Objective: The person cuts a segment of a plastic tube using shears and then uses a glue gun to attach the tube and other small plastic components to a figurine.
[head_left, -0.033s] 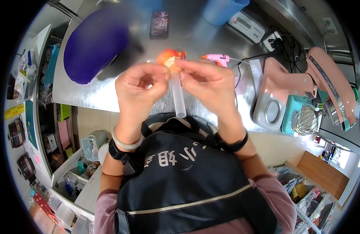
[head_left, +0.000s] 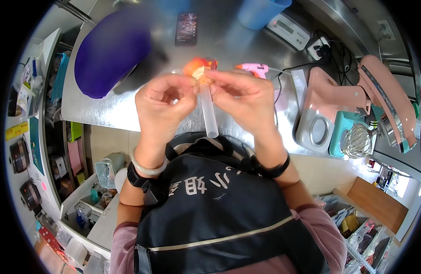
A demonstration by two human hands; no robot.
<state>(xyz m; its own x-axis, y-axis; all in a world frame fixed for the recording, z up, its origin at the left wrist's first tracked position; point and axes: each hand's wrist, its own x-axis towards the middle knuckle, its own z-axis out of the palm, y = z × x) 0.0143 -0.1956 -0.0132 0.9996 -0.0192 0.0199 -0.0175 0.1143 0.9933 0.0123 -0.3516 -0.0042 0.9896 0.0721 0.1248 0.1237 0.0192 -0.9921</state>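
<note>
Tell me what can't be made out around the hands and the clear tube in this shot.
- Head view: the top of the clear tube is hidden by fingertips of the left hand and right hand.
- The orange piece is partly covered, its kind unclear.
- The blue container is cut off by the upper edge.
- The phone screen is too small to make out.

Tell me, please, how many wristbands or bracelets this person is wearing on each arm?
3: a pale bangle and a black band on the left wrist, one black band on the right wrist. Sleeves may hide others further up.
</note>
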